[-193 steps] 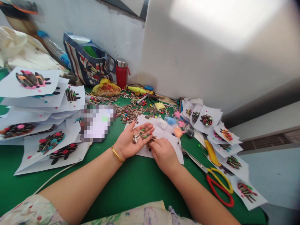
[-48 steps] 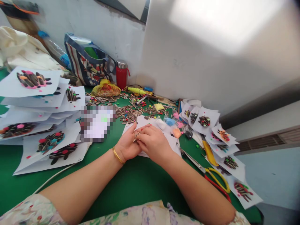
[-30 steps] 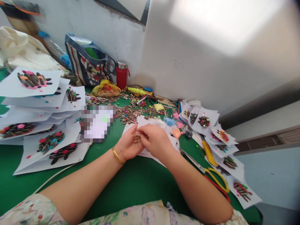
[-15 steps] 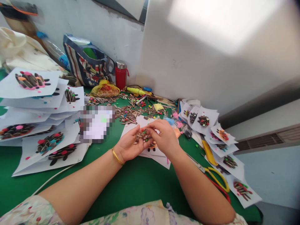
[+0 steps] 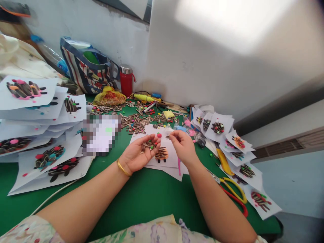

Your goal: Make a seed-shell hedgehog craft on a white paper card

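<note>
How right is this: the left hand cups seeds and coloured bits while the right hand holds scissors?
Not quite: in the head view the right hand pinches what looks like a seed; the scissors lie beside that forearm. The left hand does cup seeds and coloured bits.

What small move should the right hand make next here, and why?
Probably lower the seed pinched in the right hand onto the orange figure: that lies between the hands on white paper, already bristling with others, while the left hand cups more.
</note>
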`<state>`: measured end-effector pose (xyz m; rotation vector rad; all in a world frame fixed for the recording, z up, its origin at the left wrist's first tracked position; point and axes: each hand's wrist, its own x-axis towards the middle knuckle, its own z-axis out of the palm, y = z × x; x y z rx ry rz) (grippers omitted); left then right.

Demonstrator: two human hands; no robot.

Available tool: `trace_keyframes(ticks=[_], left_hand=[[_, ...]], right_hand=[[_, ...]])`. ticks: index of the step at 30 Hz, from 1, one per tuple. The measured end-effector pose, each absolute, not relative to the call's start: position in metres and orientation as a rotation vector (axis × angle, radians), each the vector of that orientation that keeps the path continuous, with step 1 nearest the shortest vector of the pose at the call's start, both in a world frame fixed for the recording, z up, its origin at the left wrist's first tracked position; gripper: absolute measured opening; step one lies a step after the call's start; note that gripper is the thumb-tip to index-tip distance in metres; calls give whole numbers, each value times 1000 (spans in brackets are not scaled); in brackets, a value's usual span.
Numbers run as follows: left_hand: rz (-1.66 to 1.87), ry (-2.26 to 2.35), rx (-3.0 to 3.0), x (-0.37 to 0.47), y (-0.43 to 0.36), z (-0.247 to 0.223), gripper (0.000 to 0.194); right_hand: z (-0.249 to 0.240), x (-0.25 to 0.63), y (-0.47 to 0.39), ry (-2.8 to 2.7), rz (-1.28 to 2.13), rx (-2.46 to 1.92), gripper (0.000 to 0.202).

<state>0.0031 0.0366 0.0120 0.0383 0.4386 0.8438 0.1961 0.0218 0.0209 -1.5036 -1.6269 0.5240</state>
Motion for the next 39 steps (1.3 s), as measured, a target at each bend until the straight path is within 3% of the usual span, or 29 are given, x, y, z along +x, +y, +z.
trace_keyframes(ticks=[10,16,19,22,26,31,39], left_hand=[[976,508,-67,-5,50,10,16],[1120,575,-39,-14,64,13,31],[1320,730,184,-20,76,13,40],[1474,943,654,-23,82,11,33],[1468,1030,1133,-22,81,5,22],[1449,1101,1350,-21,77,-5,34],[1295,1355,2050,-21,73,-11,29]], right_hand=[[-12,230,65,-1603,471,-1748,16],[-5,244,64,-1678,349,-1721,27],[1,252,59,-1675,278,-1798,25],[7,260,52,-1711,144,-1917,22],[12,270,38,-1824,-137,-2030,21],[11,269,18,-1897,-439,-1886,15],[-5,247,7,-1891,255,-1654,15]])
